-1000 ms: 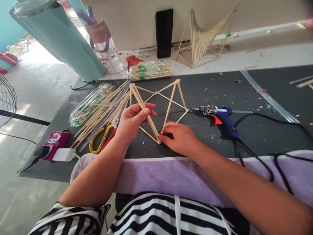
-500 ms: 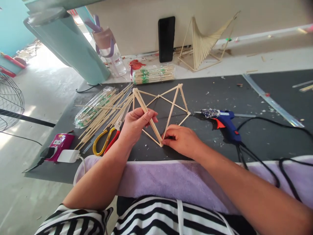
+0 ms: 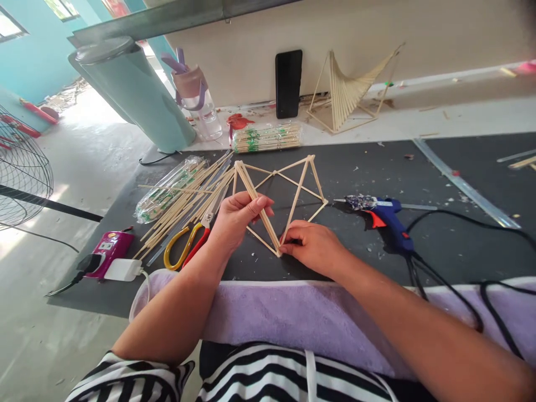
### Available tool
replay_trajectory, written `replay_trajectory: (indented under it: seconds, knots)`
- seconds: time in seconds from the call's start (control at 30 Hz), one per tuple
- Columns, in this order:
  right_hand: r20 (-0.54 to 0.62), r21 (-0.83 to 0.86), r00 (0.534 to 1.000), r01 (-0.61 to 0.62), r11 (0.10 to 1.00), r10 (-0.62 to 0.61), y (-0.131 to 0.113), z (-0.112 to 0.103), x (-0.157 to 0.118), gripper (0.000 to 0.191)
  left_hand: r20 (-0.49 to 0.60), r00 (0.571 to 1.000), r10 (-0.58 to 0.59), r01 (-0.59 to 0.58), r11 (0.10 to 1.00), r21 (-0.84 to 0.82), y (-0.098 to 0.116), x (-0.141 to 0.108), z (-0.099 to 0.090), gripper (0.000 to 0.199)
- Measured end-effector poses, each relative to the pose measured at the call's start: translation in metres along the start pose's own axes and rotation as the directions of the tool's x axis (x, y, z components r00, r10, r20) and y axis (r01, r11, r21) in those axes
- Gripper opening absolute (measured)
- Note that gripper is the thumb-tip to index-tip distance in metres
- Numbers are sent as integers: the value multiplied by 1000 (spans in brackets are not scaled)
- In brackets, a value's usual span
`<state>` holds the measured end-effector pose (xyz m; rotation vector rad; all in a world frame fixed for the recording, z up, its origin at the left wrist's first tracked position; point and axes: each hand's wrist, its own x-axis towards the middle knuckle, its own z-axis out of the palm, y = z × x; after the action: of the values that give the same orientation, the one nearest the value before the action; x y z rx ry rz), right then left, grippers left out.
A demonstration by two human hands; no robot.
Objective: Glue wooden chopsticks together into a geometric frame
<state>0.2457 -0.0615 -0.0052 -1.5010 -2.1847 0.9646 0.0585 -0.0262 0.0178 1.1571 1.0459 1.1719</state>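
Observation:
A frame of thin wooden sticks (image 3: 295,198), joined into triangles, stands on the dark table mat. My left hand (image 3: 239,219) pinches the doubled slanting sticks (image 3: 267,224) on the frame's left side between thumb and fingers. At the near lower corner, my right hand (image 3: 312,245) has its fingertips closed on the base of a stick where the sticks meet. To the right lies a blue glue gun (image 3: 387,218) with a red trigger, its nozzle pointing at the frame. Scissors (image 3: 190,237) with yellow and red handles lie beside my left forearm.
Loose sticks (image 3: 184,209) and a wrapped stick bundle (image 3: 161,195) lie at left, near a purple power socket (image 3: 109,251). Behind stand a bottle (image 3: 201,106), a phone (image 3: 288,84) and a finished-looking stick model (image 3: 345,100). The black cable (image 3: 452,223) trails at right.
The whole view has shifted, so everything appears slightly lower. Both hands keep their places on the stick frame.

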Motion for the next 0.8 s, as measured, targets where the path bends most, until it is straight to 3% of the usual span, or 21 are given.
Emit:
replay_trajectory:
  seconds: [0.3, 0.63, 0.8]
  knots:
    - [-2, 16, 1000, -17, 1000, 17, 0, 1, 0, 9, -84, 994, 76, -83, 993, -86, 6, 6, 1, 29]
    - [-11, 2, 1000, -6, 1000, 6, 1, 0, 0, 8, -106, 989, 108, -113, 993, -46, 3, 7, 2, 33]
    - [-20, -16, 1000, 7, 1000, -7, 1, 0, 0, 8, 0, 1000, 31, -31, 999, -31, 2, 3, 2, 31]
